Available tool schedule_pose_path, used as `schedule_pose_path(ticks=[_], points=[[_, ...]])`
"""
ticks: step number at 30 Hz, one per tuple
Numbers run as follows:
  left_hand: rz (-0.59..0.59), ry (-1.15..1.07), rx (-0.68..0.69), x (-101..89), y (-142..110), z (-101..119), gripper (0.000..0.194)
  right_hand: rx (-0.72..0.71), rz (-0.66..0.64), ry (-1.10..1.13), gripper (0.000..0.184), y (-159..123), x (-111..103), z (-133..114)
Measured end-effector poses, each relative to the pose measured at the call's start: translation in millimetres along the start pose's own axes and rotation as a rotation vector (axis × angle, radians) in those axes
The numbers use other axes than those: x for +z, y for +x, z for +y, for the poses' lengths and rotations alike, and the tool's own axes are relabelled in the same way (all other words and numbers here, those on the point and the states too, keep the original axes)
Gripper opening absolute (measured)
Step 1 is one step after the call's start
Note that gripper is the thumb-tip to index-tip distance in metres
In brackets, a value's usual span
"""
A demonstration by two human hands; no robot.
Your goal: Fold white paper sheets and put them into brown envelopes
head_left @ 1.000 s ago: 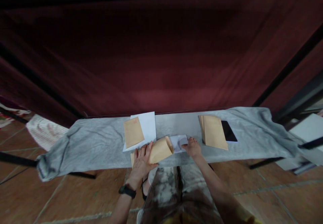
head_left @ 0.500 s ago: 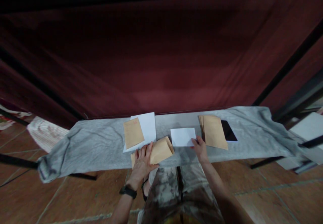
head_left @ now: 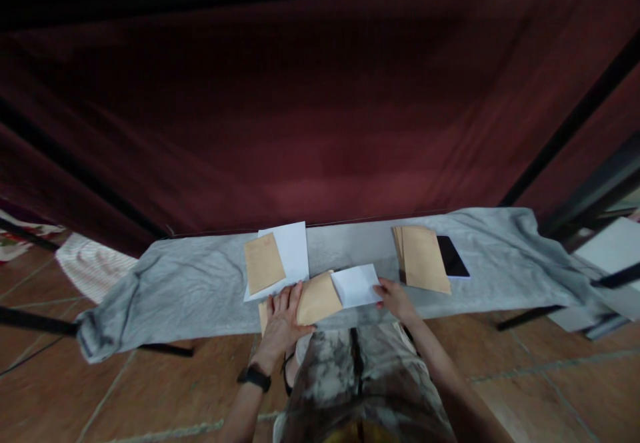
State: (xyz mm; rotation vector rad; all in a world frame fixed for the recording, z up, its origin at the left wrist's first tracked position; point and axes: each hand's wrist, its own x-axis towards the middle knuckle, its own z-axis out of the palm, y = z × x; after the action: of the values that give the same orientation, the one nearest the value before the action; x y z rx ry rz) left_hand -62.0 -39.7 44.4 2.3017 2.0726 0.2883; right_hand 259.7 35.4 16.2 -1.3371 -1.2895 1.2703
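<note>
My left hand point(head_left: 284, 315) lies over a brown paper envelope point(head_left: 319, 299), its fingers stretched out and pressing down on the left part. Between thumb and fingers, my right hand point(head_left: 395, 296) pinches the right edge of a folded white sheet of paper point(head_left: 356, 285). The left edge of that paper meets the open right end of the envelope; how far it reaches inside I cannot tell. Beneath my left hand shows the corner of another brown paper piece. Just beyond that hand, a brown envelope point(head_left: 264, 264) rests partly on white paper point(head_left: 294, 250).
A stack of brown envelopes point(head_left: 426, 260) lies to the right, beside a dark tablet or phone point(head_left: 453, 258). Everything rests on a narrow bench covered with a grey cloth point(head_left: 190, 283). A dark red panel point(head_left: 320, 110) rises behind the bench.
My right hand has moved the white paper left and nearer me, tilting it, so its left edge now meets the envelope's mouth. My left hand has stayed in place.
</note>
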Motion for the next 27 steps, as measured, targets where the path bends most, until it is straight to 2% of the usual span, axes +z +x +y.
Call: schedule_pose_path(ticks=[3,5,9,12,14,21,27], points=[[0.006,-0.008,0.025,1.6,0.9,-1.6,0.112,0.008,-0.083,-0.046,0.028,4.1,-10.2,-6.4],[0.006,-0.015,0.042,2.7,2.4,-0.7,0.113,0.011,-0.109,-0.066,0.027,5.4,-8.9,-10.4],[0.018,-0.034,0.071,4.7,7.1,10.4,0.118,0.016,-0.09,-0.072,0.031,2.9,17.7,-11.1],[0.043,-0.03,0.11,5.9,10.6,21.8,0.12,0.009,-0.018,-0.067,0.039,-0.9,43.4,-6.8],[0.048,-0.029,0.131,6.5,11.7,26.6,0.122,0.016,0.03,-0.056,0.042,-1.6,53.0,-3.8],[0.012,-0.057,0.137,8.4,10.1,31.9,0.126,0.081,0.114,0.002,0.048,1.7,47.2,-0.1],[0.024,-0.077,0.169,8.9,10.7,46.4,0.123,0.102,0.026,-0.005,0.037,-6.1,60.1,-0.7]])
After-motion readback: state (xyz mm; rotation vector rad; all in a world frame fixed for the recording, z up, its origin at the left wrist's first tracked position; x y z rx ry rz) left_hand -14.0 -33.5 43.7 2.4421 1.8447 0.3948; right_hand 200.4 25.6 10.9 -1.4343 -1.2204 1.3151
